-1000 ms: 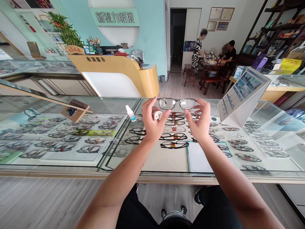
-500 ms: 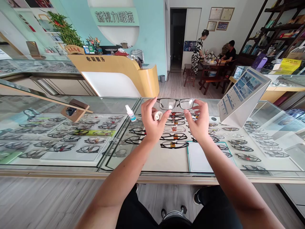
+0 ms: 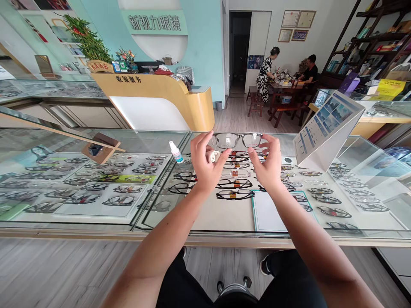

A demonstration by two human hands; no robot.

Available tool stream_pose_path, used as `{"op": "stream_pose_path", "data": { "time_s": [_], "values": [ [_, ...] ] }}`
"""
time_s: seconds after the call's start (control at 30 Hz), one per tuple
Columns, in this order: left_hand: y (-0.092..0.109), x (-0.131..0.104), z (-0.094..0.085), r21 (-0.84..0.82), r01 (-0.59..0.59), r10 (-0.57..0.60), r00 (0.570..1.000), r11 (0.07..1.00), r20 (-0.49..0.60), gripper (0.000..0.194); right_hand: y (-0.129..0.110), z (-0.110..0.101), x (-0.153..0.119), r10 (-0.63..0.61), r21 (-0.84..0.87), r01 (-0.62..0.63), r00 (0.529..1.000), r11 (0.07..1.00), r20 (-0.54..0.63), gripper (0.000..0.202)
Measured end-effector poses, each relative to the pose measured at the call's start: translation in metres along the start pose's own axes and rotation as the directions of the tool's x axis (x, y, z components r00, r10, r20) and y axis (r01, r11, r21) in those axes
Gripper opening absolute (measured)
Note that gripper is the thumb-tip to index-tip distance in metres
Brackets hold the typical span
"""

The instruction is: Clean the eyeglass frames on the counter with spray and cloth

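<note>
A pair of eyeglasses (image 3: 240, 137) with a dark frame is held up level above the glass counter. My left hand (image 3: 207, 164) grips its left side between thumb and fingers, with a rolled whitish cloth (image 3: 213, 156) tucked in the same hand. At the other side, my right hand (image 3: 268, 162) pinches the frame with thumb and fingers. A white spray bottle (image 3: 176, 152) with a blue-and-white label stands on the counter, left of my left hand. Rows of spectacle frames (image 3: 235, 194) lie under the glass below my hands.
A slanted display card (image 3: 327, 128) stands on the counter at right. On the left is a wooden stand (image 3: 101, 148). Beyond are a yellow-and-white cashier desk (image 3: 154, 102) and two people at a wooden table (image 3: 284, 85). A stool base (image 3: 234, 288) shows below me.
The eyeglasses have tilted slightly, so the lenses face me a little more fully. Both hands have stayed almost in place.
</note>
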State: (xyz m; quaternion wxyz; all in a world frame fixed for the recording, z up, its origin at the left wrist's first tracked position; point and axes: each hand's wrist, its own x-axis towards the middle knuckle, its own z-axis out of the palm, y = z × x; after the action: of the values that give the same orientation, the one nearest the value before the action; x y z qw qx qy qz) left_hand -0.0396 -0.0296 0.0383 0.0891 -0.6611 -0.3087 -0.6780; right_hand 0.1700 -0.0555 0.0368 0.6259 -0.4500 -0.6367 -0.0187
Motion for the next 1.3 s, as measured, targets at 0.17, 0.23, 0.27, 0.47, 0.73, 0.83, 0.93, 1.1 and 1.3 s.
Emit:
{"op": "stream_pose_path", "data": {
  "time_s": [0.17, 0.23, 0.27, 0.47, 0.73, 0.83, 0.93, 1.1, 1.3],
  "values": [
    [-0.008, 0.0, 0.002, -0.044, 0.125, -0.124, 0.992, 0.991, 0.021, 0.065, -0.002, -0.001, 0.001, -0.065, 0.023, 0.066, 0.998, 0.998, -0.024, 0.049],
    [-0.013, -0.001, 0.004, -0.07, 0.177, -0.176, 0.984, 0.982, 0.027, 0.065, -0.003, -0.002, 0.001, -0.092, 0.025, 0.093, 0.996, 0.995, -0.021, 0.05],
    [-0.016, -0.001, 0.004, -0.082, 0.2, -0.198, 0.98, 0.976, 0.03, 0.066, -0.003, -0.003, 0.002, -0.103, 0.026, 0.103, 0.995, 0.994, -0.019, 0.051],
    [-0.02, -0.002, 0.007, -0.118, 0.248, -0.244, 0.969, 0.961, 0.047, 0.067, -0.004, -0.003, 0.003, -0.127, 0.029, 0.127, 0.992, 0.991, -0.021, 0.052],
    [-0.018, -0.002, 0.005, -0.104, 0.206, -0.201, 0.978, 0.973, 0.059, 0.072, -0.005, -0.002, 0.002, -0.115, 0.018, 0.116, 0.993, 0.993, -0.02, 0.05],
    [-0.017, -0.002, 0.004, -0.094, 0.188, -0.183, 0.981, 0.978, 0.057, 0.072, -0.007, -0.003, 0.002, -0.097, 0.018, 0.097, 0.995, 0.995, -0.009, 0.051],
    [-0.016, -0.002, 0.005, -0.078, 0.186, -0.183, 0.982, 0.979, 0.052, 0.072, -0.007, -0.003, 0.002, -0.088, 0.004, 0.088, 0.996, 0.996, -0.004, 0.051],
    [-0.014, -0.002, 0.005, -0.054, 0.186, -0.184, 0.982, 0.981, 0.035, 0.071, -0.006, -0.002, 0.001, -0.071, 0.018, 0.071, 0.998, 0.997, -0.001, 0.05],
    [-0.008, -0.002, 0.003, 0.004, 0.16, -0.16, 0.987, 0.987, 0.026, 0.071, -0.002, 0.0, 0.0, -0.008, 0.056, 0.007, 1.0, 0.998, 0.01, 0.046]
  ]
}}
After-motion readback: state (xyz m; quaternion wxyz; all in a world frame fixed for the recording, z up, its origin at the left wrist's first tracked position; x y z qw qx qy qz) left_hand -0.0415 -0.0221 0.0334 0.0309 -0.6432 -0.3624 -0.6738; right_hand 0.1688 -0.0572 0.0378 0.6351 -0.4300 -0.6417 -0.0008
